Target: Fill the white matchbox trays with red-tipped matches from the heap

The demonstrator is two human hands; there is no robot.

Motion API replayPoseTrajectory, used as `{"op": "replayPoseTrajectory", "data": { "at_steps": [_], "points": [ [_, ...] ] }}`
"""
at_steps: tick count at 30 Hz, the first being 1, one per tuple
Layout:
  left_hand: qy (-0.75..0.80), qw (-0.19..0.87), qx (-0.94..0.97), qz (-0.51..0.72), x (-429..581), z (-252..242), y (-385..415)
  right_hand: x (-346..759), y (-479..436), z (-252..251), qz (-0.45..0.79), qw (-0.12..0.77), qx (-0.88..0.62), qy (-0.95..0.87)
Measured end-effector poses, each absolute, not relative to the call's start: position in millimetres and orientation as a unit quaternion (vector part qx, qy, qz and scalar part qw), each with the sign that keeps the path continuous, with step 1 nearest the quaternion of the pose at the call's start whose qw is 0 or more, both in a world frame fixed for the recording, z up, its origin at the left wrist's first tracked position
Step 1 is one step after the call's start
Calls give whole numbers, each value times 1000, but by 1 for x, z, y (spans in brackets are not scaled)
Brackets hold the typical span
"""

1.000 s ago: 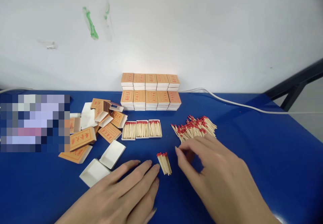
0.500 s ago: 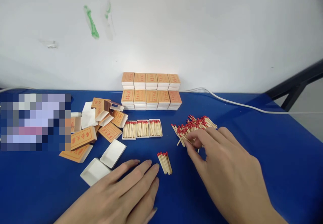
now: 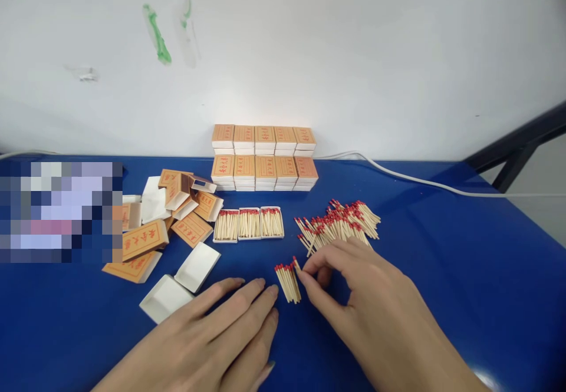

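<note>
Between thumb and forefinger, my right hand (image 3: 358,297) pinches a match (image 3: 296,263) with its red head up. That match is just right of a small row of matches (image 3: 288,285) lying side by side on the blue table (image 3: 420,321). Beyond my right hand spreads a loose pile of matches (image 3: 340,221), partly covered by the fingers. My left hand (image 3: 221,333) lies on the table with fingers stretched out, its tips close to the left of the small row. It holds nothing. Three matchbox trays (image 3: 237,240) filled with matches stand side by side behind.
Closed matchboxes (image 3: 265,171) are stacked in two rows near the wall. At left lie jumbled matchbox sleeves (image 3: 145,239), with two empty trays (image 3: 197,267) in front. A blurred-out object (image 3: 57,212) is at far left. A white cable (image 3: 411,178) runs along the back.
My right hand has moved left and nearer from the pile, bringing a match beside the small row. My left hand has stayed in place.
</note>
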State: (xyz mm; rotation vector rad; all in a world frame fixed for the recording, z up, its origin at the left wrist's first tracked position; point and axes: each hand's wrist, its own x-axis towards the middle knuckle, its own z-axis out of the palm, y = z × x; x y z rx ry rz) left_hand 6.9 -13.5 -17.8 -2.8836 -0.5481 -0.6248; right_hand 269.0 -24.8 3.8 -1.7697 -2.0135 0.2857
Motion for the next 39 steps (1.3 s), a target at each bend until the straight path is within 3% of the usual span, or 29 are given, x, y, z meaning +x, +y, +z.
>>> {"op": "replayPoseTrajectory", "data": {
  "at_steps": [15,28,36,39],
  "points": [
    [-163,78,-961,-210,7,-10,-11,259,-27,1,173,238,-642,-708],
    [-159,71,-963,-205,7,-10,-11,267,-27,3,122,191,-642,-733],
    [-180,61,-955,-228,12,-10,-12,267,-29,5,138,205,-632,-734],
    [-174,59,-960,-214,10,-12,-13,269,-26,6,90,210,-634,-739]
  ]
}}
